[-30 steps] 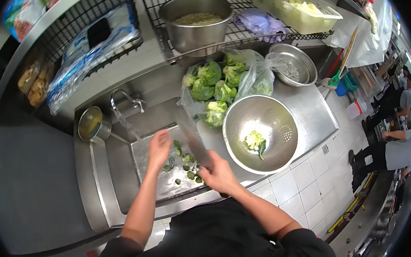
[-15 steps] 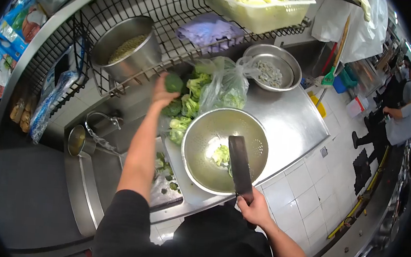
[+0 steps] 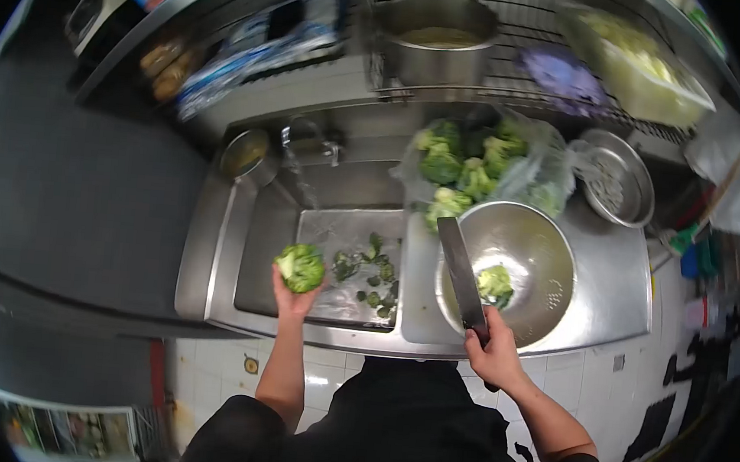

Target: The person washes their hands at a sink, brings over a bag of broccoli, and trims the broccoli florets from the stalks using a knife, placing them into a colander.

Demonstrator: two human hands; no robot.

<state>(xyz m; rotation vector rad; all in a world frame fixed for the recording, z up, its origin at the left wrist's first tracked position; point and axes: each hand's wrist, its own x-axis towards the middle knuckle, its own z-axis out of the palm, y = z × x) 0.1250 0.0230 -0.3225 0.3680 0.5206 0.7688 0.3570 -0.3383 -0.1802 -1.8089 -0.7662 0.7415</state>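
Note:
My left hand [image 3: 293, 297] holds a head of broccoli [image 3: 301, 267] over the sink [image 3: 251, 248], its cut stem side facing up. Fingers wrap around it from below. In my right hand [image 3: 496, 354] is a cleaver [image 3: 462, 273], gripped by its handle, with the dark blade pointing up and away from me. That blade passes in front of the left side of a perforated steel colander [image 3: 551, 254]. A piece of broccoli [image 3: 494, 286] lies at the colander's bottom. Behind the colander, several broccoli heads [image 3: 476, 180] lie in and beside a clear plastic bag [image 3: 551, 167].
Leaf scraps [image 3: 375, 275] lie on the sink floor. Water runs from the faucet [image 3: 331, 152], near a small metal pot [image 3: 248, 156]. Steel bowls [image 3: 642, 196] stand at the right. A wire shelf above carries a large pot [image 3: 436, 58], a purple cloth [image 3: 564, 79] and a vegetable-filled basket [image 3: 658, 102].
My left hand has brought a broccoli head from the pile leftward and down to over the sink. The view has turned left. The cleaver stays in my right hand by the colander.

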